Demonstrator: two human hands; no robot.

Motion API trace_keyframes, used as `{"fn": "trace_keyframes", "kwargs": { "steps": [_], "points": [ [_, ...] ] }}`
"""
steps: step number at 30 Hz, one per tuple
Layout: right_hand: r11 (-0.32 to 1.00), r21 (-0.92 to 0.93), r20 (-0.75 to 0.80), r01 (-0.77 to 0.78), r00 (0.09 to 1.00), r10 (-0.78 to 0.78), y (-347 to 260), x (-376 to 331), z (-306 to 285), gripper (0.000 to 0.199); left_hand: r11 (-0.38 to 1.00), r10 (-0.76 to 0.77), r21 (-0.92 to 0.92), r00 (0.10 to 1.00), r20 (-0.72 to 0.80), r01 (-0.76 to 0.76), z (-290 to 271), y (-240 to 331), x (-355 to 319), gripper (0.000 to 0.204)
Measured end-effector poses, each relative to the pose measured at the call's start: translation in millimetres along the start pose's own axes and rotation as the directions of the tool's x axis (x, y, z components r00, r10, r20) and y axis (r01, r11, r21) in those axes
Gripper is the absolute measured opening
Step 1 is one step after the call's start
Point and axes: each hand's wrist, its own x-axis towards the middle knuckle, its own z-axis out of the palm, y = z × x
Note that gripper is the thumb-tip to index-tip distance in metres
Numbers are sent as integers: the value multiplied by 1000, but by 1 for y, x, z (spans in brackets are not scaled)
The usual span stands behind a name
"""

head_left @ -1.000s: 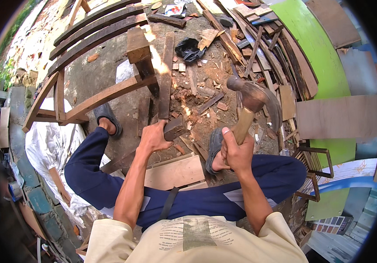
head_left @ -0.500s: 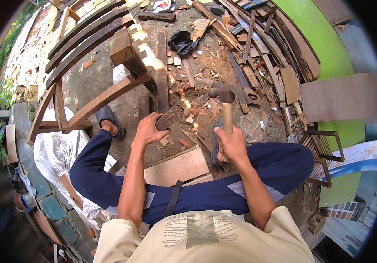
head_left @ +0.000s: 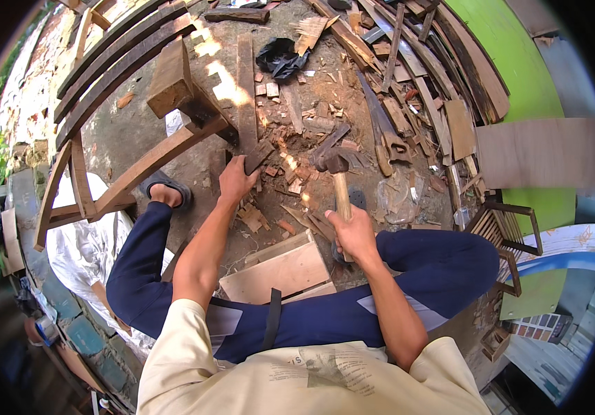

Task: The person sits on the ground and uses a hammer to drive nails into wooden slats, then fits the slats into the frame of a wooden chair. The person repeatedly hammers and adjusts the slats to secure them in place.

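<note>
My right hand (head_left: 353, 234) is closed round the wooden handle of a hammer (head_left: 341, 192), its metal head up and away from me. Farther to the left, my left hand (head_left: 239, 178) grips a short dark wooden block (head_left: 259, 156) at its near end. The block is close to the end of a long plank (head_left: 245, 90) on the ground. Left of that hand stands a wooden frame with curved slats (head_left: 152, 162); a thick post joins it. A dark strip of wood (head_left: 330, 140) lies just beyond the hammer head.
Wood chips and offcuts cover the ground ahead. A handsaw (head_left: 380, 128) lies at the right, beside a heap of boards (head_left: 443, 131). A black plastic bag (head_left: 284, 58) is farther off. Pale nailed boards (head_left: 277, 270) are before my lap, and a white sack (head_left: 86, 235) is at my left.
My left hand has reached forward with the dark block, toward the long plank. The hammer has shifted slightly left, its handle tilting left. The view has shifted a little.
</note>
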Motion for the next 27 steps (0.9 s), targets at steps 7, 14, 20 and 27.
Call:
{"fn": "trace_keyframes", "kwargs": {
  "steps": [7, 14, 20, 27],
  "points": [
    [990, -132, -60, -48, 997, 40, 22, 44, 21, 27, 971, 100, 211, 994, 54, -109, 61, -25, 17, 49],
    [950, -312, -96, -23, 995, -7, 20, 117, 43, 33, 986, 23, 160, 996, 87, -37, 69, -33, 33, 50],
    [956, -291, -82, 42, 994, -69, -22, 175, 54, 30, 988, -32, 155, 983, 179, 4, 68, -29, 37, 53],
    [957, -71, -140, 281, 947, -288, -47, 238, 52, 27, 991, -57, 129, 975, 215, 30, 69, -32, 37, 54]
  ]
}}
